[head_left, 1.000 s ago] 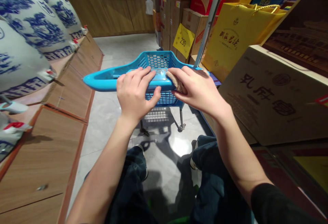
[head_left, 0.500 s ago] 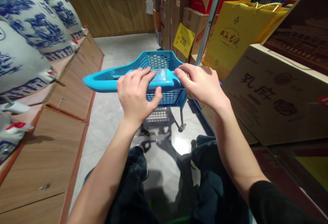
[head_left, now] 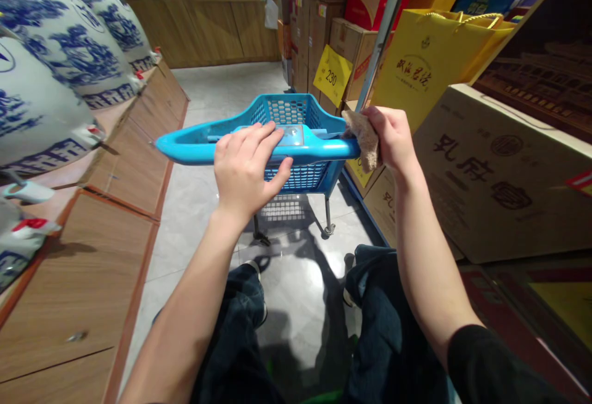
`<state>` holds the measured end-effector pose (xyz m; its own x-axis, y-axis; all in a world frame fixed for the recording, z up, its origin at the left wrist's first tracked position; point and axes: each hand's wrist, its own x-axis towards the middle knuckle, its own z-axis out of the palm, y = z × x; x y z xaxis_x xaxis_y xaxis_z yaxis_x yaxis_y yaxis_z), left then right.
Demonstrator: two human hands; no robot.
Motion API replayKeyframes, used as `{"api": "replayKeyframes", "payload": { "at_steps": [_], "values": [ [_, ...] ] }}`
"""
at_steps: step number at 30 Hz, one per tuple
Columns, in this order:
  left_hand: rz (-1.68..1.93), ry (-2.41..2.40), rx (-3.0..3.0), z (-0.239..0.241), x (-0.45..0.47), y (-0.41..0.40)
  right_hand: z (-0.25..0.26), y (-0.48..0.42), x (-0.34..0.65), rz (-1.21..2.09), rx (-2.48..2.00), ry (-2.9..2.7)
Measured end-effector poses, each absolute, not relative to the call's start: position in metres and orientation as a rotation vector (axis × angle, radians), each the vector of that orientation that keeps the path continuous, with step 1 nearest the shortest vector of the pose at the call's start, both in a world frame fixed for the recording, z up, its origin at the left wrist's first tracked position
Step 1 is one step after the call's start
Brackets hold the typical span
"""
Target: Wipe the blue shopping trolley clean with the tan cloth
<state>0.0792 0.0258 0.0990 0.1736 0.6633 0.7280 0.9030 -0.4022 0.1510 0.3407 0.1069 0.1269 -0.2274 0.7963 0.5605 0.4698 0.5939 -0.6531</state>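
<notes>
A small blue plastic shopping cart (head_left: 296,111) stands in the aisle in front of me. Its wide blue handle bar (head_left: 194,145) runs across at chest height. My left hand (head_left: 247,166) grips the middle of that bar, fingers over the top and thumb underneath. My right hand (head_left: 393,139) is at the bar's right end, closed on a crumpled brown cloth (head_left: 365,139) that touches the tip of the bar. My knees in dark jeans show below.
Blue-and-white porcelain jars (head_left: 60,65) sit on wooden steps (head_left: 92,256) at the left. Cardboard boxes (head_left: 499,169), a yellow gift bag (head_left: 425,65) and a yellow price tag (head_left: 330,74) line the right side. Grey tiled floor (head_left: 222,89) runs ahead to a wooden counter.
My right hand slid the cloth along the handle bar from near its middle to its right end. The left hand stayed on the bar.
</notes>
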Motion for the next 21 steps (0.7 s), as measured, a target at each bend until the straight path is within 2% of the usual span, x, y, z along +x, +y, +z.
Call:
{"api": "replayKeyframes", "payload": {
  "at_steps": [4, 12, 21],
  "values": [
    [-1.093, -1.487, -2.086, 0.096, 0.078, 0.028, 0.115, 0.107, 0.332, 0.269, -1.013, -1.812],
    [-1.178, -1.506, -1.948, 0.094, 0.070, 0.029, 0.128, 0.055, 0.298, 0.025, -1.117, -2.021],
    [-1.141, -1.528, -2.086, 0.099, 0.077, 0.023, 0.129, 0.090, 0.329, 0.207, -1.027, -1.845]
  ]
}}
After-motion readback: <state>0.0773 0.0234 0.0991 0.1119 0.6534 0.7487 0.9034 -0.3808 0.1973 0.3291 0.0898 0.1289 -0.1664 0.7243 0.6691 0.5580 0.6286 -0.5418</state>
